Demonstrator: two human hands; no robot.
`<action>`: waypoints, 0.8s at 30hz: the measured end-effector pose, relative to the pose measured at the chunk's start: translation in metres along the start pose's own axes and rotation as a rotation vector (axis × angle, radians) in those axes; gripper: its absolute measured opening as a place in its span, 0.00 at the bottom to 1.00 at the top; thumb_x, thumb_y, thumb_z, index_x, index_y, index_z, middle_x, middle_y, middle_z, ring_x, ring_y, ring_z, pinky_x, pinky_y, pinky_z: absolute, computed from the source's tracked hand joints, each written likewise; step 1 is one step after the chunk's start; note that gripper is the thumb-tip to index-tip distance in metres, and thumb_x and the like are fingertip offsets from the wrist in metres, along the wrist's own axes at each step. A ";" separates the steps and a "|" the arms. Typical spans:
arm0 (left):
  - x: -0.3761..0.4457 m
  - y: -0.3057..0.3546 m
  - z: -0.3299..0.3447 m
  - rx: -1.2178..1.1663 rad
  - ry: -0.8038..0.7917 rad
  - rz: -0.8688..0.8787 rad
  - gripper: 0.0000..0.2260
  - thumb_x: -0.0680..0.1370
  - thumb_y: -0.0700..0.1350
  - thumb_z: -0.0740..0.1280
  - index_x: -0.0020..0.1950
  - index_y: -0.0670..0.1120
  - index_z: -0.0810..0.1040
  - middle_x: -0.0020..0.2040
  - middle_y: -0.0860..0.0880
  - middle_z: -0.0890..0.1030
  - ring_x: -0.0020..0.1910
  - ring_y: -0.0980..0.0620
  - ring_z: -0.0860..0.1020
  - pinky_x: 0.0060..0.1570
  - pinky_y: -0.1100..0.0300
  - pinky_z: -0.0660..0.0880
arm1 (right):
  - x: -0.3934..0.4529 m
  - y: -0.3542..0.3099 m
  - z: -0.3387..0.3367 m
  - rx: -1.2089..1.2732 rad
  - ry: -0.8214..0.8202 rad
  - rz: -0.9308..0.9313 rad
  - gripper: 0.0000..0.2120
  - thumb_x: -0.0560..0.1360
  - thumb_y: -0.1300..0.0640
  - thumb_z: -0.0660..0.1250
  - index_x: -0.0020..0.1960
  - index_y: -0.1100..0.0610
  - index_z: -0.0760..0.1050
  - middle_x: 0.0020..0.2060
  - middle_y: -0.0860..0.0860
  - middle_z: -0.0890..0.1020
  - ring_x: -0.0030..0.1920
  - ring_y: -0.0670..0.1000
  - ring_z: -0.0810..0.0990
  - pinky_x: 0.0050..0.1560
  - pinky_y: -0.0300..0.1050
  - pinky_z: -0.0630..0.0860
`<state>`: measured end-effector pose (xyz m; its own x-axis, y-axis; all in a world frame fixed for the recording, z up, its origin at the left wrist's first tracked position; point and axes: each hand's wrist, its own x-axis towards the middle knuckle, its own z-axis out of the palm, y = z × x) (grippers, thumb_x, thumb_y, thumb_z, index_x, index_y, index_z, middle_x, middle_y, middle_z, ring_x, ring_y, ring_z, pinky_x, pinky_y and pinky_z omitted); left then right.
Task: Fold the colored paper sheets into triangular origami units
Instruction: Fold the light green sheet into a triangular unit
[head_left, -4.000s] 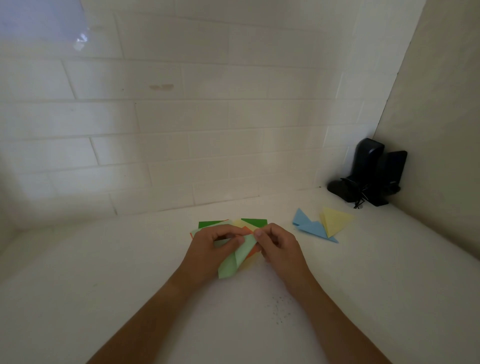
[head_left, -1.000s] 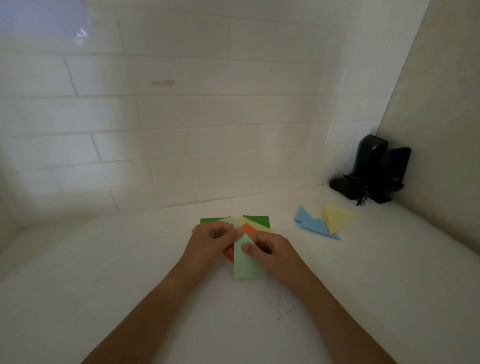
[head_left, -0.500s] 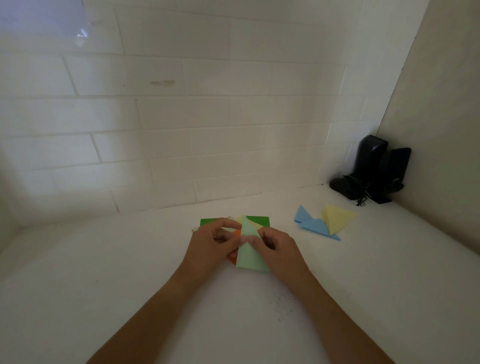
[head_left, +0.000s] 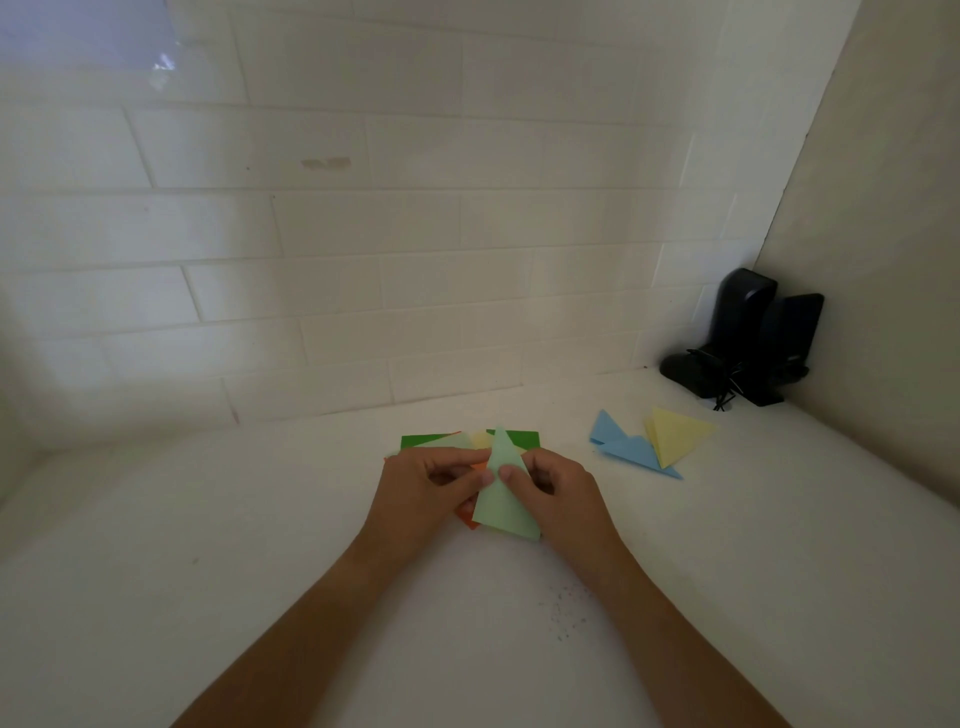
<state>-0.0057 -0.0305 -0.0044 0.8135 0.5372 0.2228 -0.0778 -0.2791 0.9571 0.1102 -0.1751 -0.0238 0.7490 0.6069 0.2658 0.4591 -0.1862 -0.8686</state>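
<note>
A light green paper (head_left: 503, 503), folded into a tall narrow triangle with its tip pointing away from me, sits between my hands above a small stack of coloured sheets (head_left: 422, 442) showing dark green, orange and pale yellow. My left hand (head_left: 426, 491) pinches the green paper's left edge. On its right edge my right hand (head_left: 558, 493) pinches it, thumb on top near the middle. Folded blue units (head_left: 626, 449) and a folded yellow unit (head_left: 675, 434) lie to the right.
A white countertop (head_left: 260, 571) runs to a white tiled wall (head_left: 363, 260) behind and a beige wall on the right. Two black speakers (head_left: 748, 338) with a cable stand in the back right corner. Small dark specks (head_left: 566, 613) dot the counter near my right forearm.
The light green paper went from a slanted strip to a rectangle, then to a pointed triangle as its top corners were folded in. Both hands stayed on it over the stack.
</note>
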 end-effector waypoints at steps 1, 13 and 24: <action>0.000 0.000 0.000 -0.006 0.000 -0.003 0.10 0.76 0.36 0.75 0.56 0.43 0.87 0.38 0.47 0.88 0.32 0.50 0.85 0.38 0.61 0.83 | 0.000 0.001 0.000 -0.002 -0.001 -0.001 0.12 0.80 0.50 0.70 0.42 0.56 0.79 0.33 0.49 0.80 0.32 0.40 0.73 0.33 0.34 0.67; 0.007 -0.008 -0.005 -0.056 0.025 0.012 0.11 0.76 0.39 0.76 0.57 0.47 0.86 0.40 0.45 0.87 0.41 0.46 0.87 0.50 0.54 0.83 | -0.001 -0.002 0.001 0.033 -0.045 0.027 0.15 0.81 0.49 0.69 0.40 0.59 0.77 0.29 0.44 0.75 0.29 0.41 0.70 0.31 0.35 0.65; 0.007 -0.007 -0.004 -0.097 -0.025 -0.064 0.06 0.77 0.36 0.75 0.52 0.44 0.86 0.39 0.43 0.87 0.36 0.48 0.85 0.44 0.55 0.83 | 0.000 -0.001 -0.001 0.088 -0.012 0.068 0.12 0.80 0.50 0.70 0.41 0.54 0.79 0.32 0.43 0.79 0.33 0.42 0.73 0.36 0.39 0.68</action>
<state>-0.0016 -0.0212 -0.0088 0.8328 0.5308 0.1572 -0.0798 -0.1660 0.9829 0.1101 -0.1755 -0.0223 0.7710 0.6044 0.2008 0.3636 -0.1590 -0.9179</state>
